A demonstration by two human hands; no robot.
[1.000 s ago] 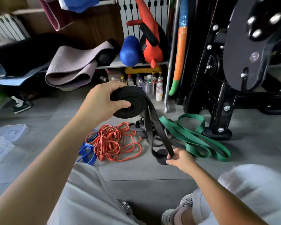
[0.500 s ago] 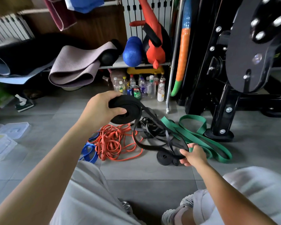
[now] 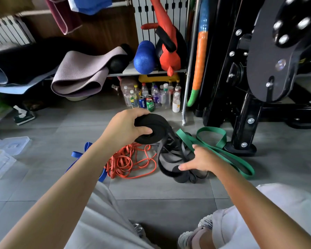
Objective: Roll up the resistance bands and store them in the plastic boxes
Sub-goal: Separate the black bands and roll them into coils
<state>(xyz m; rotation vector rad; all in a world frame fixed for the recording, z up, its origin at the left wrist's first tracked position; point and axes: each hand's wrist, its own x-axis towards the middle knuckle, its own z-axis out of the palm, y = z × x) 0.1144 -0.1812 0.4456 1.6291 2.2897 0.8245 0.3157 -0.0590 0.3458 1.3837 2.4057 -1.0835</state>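
We see the left hand (image 3: pixel 126 128) gripping the rolled part of the black resistance band (image 3: pixel 151 130), thumb on its face and fingers curled over its rim. Its loose tail (image 3: pixel 169 159) hangs to a heap on the grey tiles (image 3: pixel 151 191). The right hand (image 3: pixel 203 160), blurred, hovers over that heap, fingers spread straight, holding nothing. A green band (image 3: pixel 223 151) lies just right of the heap, with an orange band (image 3: pixel 127 160) and a blue band (image 3: pixel 77 154) to its left. The clear plastic boxes (image 3: pixel 12 144) sit far left, well apart.
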